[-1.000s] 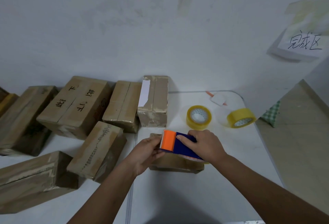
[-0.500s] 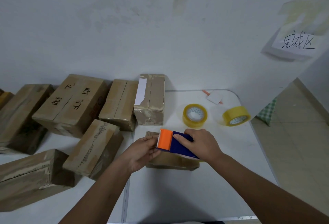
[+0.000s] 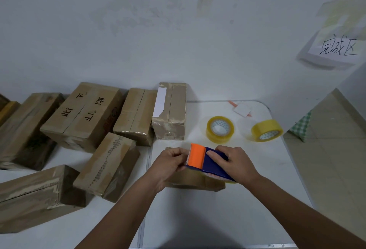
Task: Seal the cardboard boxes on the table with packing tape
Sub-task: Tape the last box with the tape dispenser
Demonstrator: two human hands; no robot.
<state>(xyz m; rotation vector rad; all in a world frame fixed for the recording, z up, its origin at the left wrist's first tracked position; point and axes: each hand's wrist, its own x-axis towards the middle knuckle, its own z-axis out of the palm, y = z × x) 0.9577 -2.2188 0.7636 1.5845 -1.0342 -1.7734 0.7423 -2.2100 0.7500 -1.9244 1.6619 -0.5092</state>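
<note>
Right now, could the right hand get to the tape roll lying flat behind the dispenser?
Probably yes: bare table lies between the right hand and that tape roll. But the hand grips the dispenser, so it must let go first.

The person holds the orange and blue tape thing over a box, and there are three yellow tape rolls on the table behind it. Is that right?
Not quite. The head view shows two yellow tape rolls, not three: one lying flat and one tipped on its side. The rest is right: both hands, left and right, hold the tape dispenser over a box.
</note>
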